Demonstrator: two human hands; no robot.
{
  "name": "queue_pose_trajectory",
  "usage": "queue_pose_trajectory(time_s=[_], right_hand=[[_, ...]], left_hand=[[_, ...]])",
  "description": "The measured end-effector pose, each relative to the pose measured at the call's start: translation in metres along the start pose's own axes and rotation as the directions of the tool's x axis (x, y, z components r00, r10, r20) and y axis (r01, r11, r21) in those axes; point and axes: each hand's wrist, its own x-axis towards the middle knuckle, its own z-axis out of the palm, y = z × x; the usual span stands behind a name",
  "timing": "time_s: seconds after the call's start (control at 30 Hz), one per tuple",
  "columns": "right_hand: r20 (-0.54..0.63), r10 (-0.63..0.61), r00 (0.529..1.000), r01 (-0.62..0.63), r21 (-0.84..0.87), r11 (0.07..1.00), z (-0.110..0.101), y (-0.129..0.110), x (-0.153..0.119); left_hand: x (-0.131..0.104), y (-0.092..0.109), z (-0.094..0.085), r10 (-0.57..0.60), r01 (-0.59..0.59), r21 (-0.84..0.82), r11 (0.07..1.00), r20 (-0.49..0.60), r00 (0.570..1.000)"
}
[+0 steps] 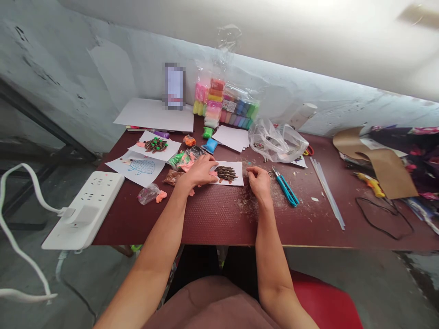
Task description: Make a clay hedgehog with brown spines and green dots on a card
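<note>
Plainly, left hand (204, 170): I see thumb and fingers apart, touching the left end of the white card (240, 168).
Brown scaly piece (226, 173): on that card, right of this nearer hand, long axis running left to right.
Right hand (259, 180): fingertips together, just off the card's right edge; I cannot tell whether they pinch anything.
Teal-handled tool (282, 183): beyond, on the tabletop (219, 219), apart from that hand.
</note>
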Motion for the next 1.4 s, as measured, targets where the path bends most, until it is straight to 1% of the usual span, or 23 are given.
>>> queue_pose_trajectory(time_s=[0.1,0.2,0.27,0.4,0.5,0.57,0.67,0.77,0.87,0.97,1.13,1.4], right_hand=[[-0.032,-0.001,0.999,0.002,0.029,1.000,0.000,-0.001,-0.001],[-0.092,-0.032,0.995,0.037,0.049,0.998,-0.001,-0.002,0.000],[-0.118,-0.032,0.993,0.040,0.070,0.997,-0.002,-0.002,0.001],[-0.067,0.032,0.997,-0.021,0.157,0.987,-0.001,0.000,0.003],[-0.025,0.041,0.999,-0.035,0.214,0.976,0.002,0.003,0.002],[0.025,0.041,0.999,-0.046,0.224,0.973,0.003,0.003,0.002],[0.080,0.020,0.997,-0.032,0.150,0.988,0.003,0.001,0.001],[0.093,-0.012,0.996,0.013,-0.018,1.000,-0.001,-0.003,0.001],[0.136,-0.030,0.990,0.053,-0.171,0.984,-0.004,-0.008,0.003],[0.185,-0.025,0.982,0.074,-0.263,0.962,-0.003,-0.010,0.005],[0.214,0.011,0.977,0.052,-0.288,0.956,0.003,-0.012,0.008],[0.250,0.016,0.968,0.057,-0.284,0.957,0.005,-0.017,0.011]], left_hand=[[0.000,0.001,0.000,0.002,-0.002,0.001,1.000,0.000,1.000],[0.000,0.000,0.000,0.001,-0.001,0.005,1.000,0.001,1.000],[0.001,-0.001,0.001,0.003,-0.003,0.003,1.000,-0.001,1.000],[0.001,-0.002,0.001,0.010,-0.010,-0.005,1.000,-0.007,1.000],[0.000,-0.002,0.001,0.007,-0.007,-0.009,1.000,-0.004,1.000],[0.000,-0.001,0.001,0.004,-0.004,-0.012,1.000,-0.006,1.000],[0.000,-0.001,0.000,0.008,-0.008,-0.014,1.000,-0.009,1.000],[0.000,-0.001,0.000,0.003,-0.003,-0.003,1.000,0.001,1.000],[0.000,-0.001,0.000,-0.002,0.002,0.009,1.000,0.005,1.000],[0.000,-0.002,0.001,0.007,-0.007,0.002,1.000,-0.007,1.000],[0.001,-0.002,0.001,0.007,-0.007,0.002,1.000,-0.011,1.000],[0.000,0.000,0.000,0.004,-0.004,0.011,1.000,-0.002,1.000]])
